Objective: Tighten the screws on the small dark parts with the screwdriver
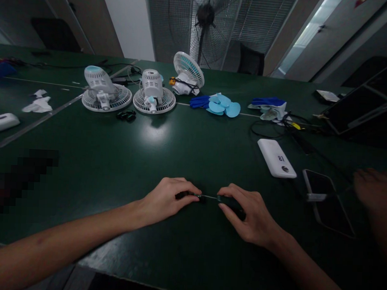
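My right hand (251, 211) is closed around the dark handle of a screwdriver (231, 204). Its thin metal shaft points left, to the fingertips of my left hand (168, 199). There the left thumb and fingers pinch a small dark part (186, 194), mostly hidden by the fingers. The shaft's end meets or nearly meets this part; exact contact is too small to tell. Both hands are low over the green tabletop (180, 148), near its front edge.
White fan heads (107, 96) (153, 96) (188, 72) stand at the back, with small dark pieces (126, 115) before them. Light-blue fan blades (224, 105) and blue gloves (269, 102) lie farther right. A white power bank (276, 159), a phone (328, 202) and another person's blurred hand (374, 191) are on the right.
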